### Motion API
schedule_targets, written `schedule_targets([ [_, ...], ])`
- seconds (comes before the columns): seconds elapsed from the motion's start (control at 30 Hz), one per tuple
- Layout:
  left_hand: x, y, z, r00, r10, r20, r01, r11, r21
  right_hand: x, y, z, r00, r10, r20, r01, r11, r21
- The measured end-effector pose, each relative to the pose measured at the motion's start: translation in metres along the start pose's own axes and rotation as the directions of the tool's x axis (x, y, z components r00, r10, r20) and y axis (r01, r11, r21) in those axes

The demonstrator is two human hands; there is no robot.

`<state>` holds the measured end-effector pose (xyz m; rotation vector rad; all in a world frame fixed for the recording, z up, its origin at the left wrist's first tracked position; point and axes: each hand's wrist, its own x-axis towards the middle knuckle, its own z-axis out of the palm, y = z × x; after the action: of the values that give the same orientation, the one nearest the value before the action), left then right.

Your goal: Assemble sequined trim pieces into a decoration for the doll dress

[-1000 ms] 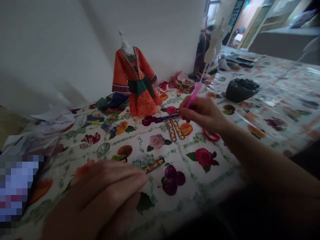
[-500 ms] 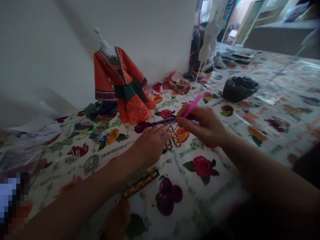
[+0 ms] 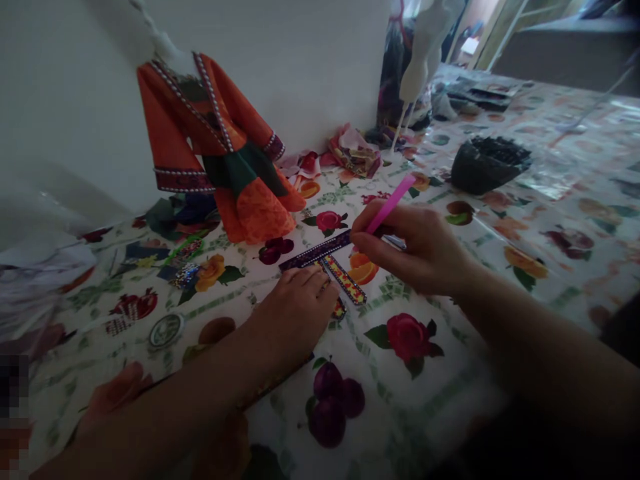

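My left hand (image 3: 303, 307) lies palm down on the tablecloth, fingers stretched out over part of the yellow-and-red patterned strips (image 3: 346, 280) with beaded edges. Just beyond its fingertips is a dark purple strip (image 3: 317, 250) edged with white beads. In my right hand (image 3: 415, 247) is a slim pink stick-like tool (image 3: 393, 203), gripped between thumb and fingers. Its lower end is hidden by the fingers, which are at the right end of the purple strip. Something small and silvery shows under that hand. Another patterned strip lies mostly behind my left forearm.
An orange and green doll-sized dress (image 3: 240, 167) stands on a form by the wall. A black bowl-like container (image 3: 490, 163) sits at right, with a white mannequin (image 3: 420, 60) behind. Fabric scraps (image 3: 355, 150) and small packets of beads (image 3: 185, 273) lie about on the fruit-print tablecloth (image 3: 390, 393).
The view has shifted a little. My left hand has drawn back toward me, uncovering more of the purple strip. The pink tool remains in my right hand by the strip's end.
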<state>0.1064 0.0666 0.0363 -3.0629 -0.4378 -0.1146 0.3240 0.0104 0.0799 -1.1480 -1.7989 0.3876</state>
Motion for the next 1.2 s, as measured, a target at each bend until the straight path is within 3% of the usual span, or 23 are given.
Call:
schedule_targets([
  [0.17,-0.008,0.007,-0.002,0.998,-0.005,0.063,0.011,0.995,-0.095,0.000,0.003,0.002,0.998,0.038,0.054,-0.034,0.996,-0.084],
  [0.37,0.004,-0.004,-0.007,0.997,-0.056,-0.052,0.042,0.972,-0.233,0.000,0.006,0.005,0.995,0.071,0.064,-0.063,0.991,-0.119],
  [0.6,0.040,-0.006,-0.014,0.998,-0.064,0.011,0.065,0.982,-0.176,0.000,0.014,0.003,0.988,0.126,0.091,-0.104,0.970,-0.219],
  [0.87,0.041,-0.011,-0.010,0.997,-0.066,0.036,0.072,0.970,-0.233,0.002,0.010,0.001,0.989,0.106,0.105,-0.078,0.967,-0.243],
  [1.07,0.035,-0.010,-0.001,0.994,-0.107,0.011,0.106,0.950,-0.292,0.002,0.013,-0.001,0.968,0.144,0.206,-0.074,0.946,-0.316],
  [1.2,0.031,-0.006,0.000,0.993,-0.116,-0.010,0.106,0.935,-0.339,0.001,0.018,-0.003,0.923,0.202,0.327,-0.067,0.923,-0.380],
])
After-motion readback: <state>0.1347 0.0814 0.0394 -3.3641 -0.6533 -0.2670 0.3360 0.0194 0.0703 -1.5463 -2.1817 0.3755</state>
